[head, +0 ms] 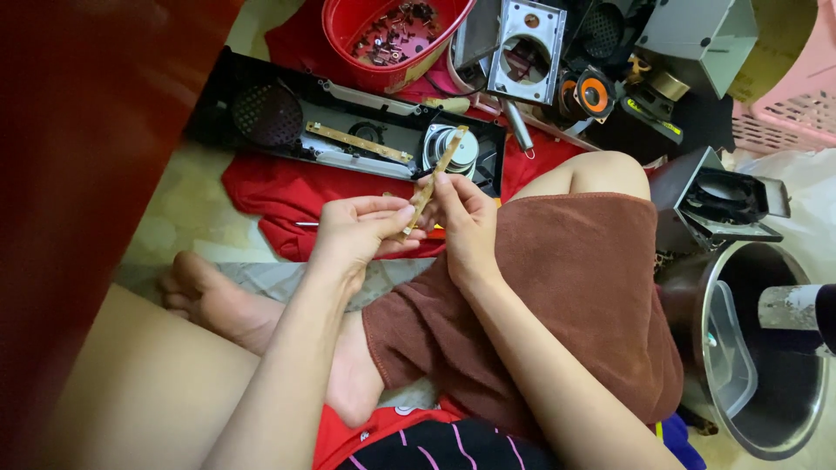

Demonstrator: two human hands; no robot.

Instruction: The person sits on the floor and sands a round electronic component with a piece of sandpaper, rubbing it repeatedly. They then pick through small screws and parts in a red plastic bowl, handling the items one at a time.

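Far left of the hands, a dark red panel (78,174) filled the frame edge, blurred; no open room on that side.

Left hand (357,231): fingers curled in, thumb and fingertips pinched on the lower end of a narrow tan circuit strip (433,178). Closed around it, not flat.

The strip ran tilted, low end between the two hands, upper end pointing up and away over the gear beyond.

Right hand (466,222): just beside the left, fingers touching the strip at its middle, thumb pressed against it from the near side. Partly closed; both hands shared the hold.

Beyond the hands, on a red cloth (261,196) on the floor, lay an opened black speaker housing (261,113) with a round speaker cone (448,148) directly behind the strip's upper end. A red tub of small metal parts (392,35) sat further off, above the left hand.

Below the right hand, a brown towel (575,287) covered the lap. Little bare floor showed; a bare foot (209,300) lay below the left hand.

Right of the hands, well apart: loose speaker parts with orange rings (592,94), a grey fan casing (723,204), then a steel pot (758,365) at the frame's lower right edge. That side was crowded.
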